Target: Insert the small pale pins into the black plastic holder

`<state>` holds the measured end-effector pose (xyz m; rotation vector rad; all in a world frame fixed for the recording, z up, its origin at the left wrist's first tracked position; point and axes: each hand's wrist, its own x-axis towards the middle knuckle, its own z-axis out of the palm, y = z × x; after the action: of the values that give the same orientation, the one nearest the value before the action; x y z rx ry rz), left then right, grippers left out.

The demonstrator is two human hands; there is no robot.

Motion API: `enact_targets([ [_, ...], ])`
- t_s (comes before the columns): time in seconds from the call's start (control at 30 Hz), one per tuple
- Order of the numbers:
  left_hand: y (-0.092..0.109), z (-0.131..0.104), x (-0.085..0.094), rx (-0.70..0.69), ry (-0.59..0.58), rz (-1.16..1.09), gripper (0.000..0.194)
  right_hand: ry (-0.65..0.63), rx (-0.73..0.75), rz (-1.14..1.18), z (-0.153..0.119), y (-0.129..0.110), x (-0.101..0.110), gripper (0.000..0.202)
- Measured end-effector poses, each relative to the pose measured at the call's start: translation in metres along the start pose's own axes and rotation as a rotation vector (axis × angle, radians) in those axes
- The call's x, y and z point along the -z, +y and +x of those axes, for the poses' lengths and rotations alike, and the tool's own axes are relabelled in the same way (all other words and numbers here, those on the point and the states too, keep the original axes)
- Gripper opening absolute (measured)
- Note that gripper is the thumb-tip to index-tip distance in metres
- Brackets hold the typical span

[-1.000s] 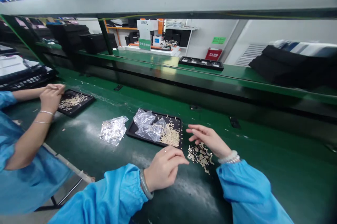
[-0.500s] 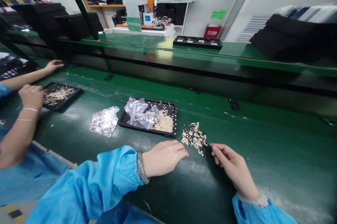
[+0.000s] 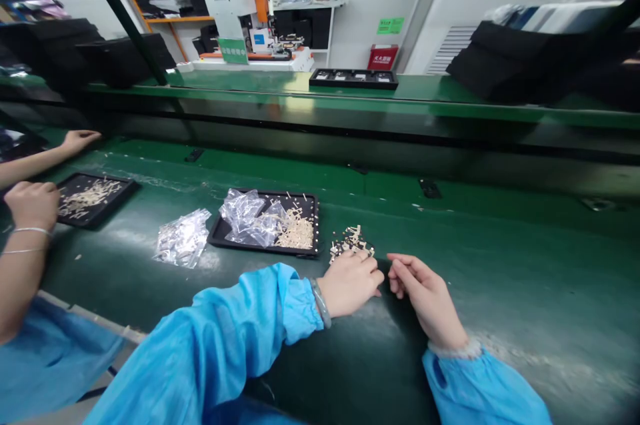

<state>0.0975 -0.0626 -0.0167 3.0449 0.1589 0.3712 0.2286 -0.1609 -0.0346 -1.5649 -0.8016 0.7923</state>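
A small loose pile of flat cream-coloured and dark pieces (image 3: 354, 238) lies on the green worktop, partly covered by my left hand (image 3: 350, 282). That hand reaches over the pile's near edge, fingers bent downward and closed; whatever is under its fingertips is hidden. Just to the right, my right hand (image 3: 423, 295) is held in a pinch, thumb against forefinger, other fingers curled in. Anything between those fingertips is too small to make out. Left of the pile sits a black tray (image 3: 235, 243) with clear plastic bags (image 3: 250, 218) and a heap of cream pieces (image 3: 296, 228).
More filled clear bags (image 3: 183, 238) lie left of the tray. A co-worker's hands (image 3: 34, 205) are at another black tray (image 3: 113, 208) on the far left. Along the back runs a raised green shelf (image 3: 270, 82) bearing a long black tray (image 3: 353, 80) and a machine (image 3: 233, 18).
My left hand has moved right, onto the pile's near edge, its fingers now bent down and closer to my right hand. The right hand stays pinched. The whole view has shifted slightly.
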Motion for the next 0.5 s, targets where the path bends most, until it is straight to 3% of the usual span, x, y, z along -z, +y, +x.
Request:
enact_targets([
  [0.2, -0.009, -0.018, 0.005, 0.021, 0.024, 0.030, 0.018, -0.044, 0.017, -0.074, -0.002, 0.000, -0.002, 0.037],
  [0.33, -0.014, -0.031, 0.013, 0.106, 0.038, -0.047, 0.017, -0.068, 0.050, -0.162, -0.004, 0.003, -0.006, 0.039],
  [0.5, -0.009, -0.027, 0.013, 0.136, 0.001, -0.041, 0.020, -0.077, 0.073, -0.249, -0.005, 0.006, -0.008, 0.039],
])
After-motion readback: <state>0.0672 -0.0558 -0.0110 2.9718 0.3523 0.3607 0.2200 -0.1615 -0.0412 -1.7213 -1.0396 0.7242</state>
